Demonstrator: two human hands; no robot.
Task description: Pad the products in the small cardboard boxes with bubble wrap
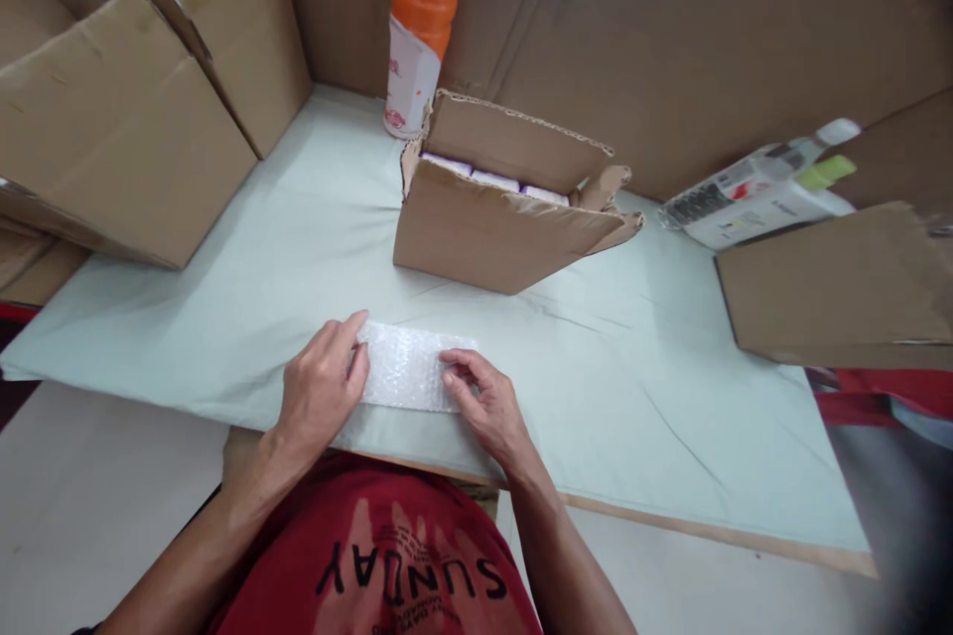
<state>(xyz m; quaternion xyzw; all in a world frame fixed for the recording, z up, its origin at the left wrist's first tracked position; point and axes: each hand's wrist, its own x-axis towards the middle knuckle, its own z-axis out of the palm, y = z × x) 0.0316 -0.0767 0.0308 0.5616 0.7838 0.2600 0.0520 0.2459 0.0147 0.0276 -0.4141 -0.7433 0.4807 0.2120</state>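
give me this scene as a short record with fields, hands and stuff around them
left hand: fingers pressing the left end of the bubble wrap sheet
right hand: fingertips on the right end of the same sheet
surface: pale cloth-covered table
behind sheet: small open cardboard box with white packs inside
far edge: orange bottle
left: large open box
right: flat cardboard piece, pale bottles lying down
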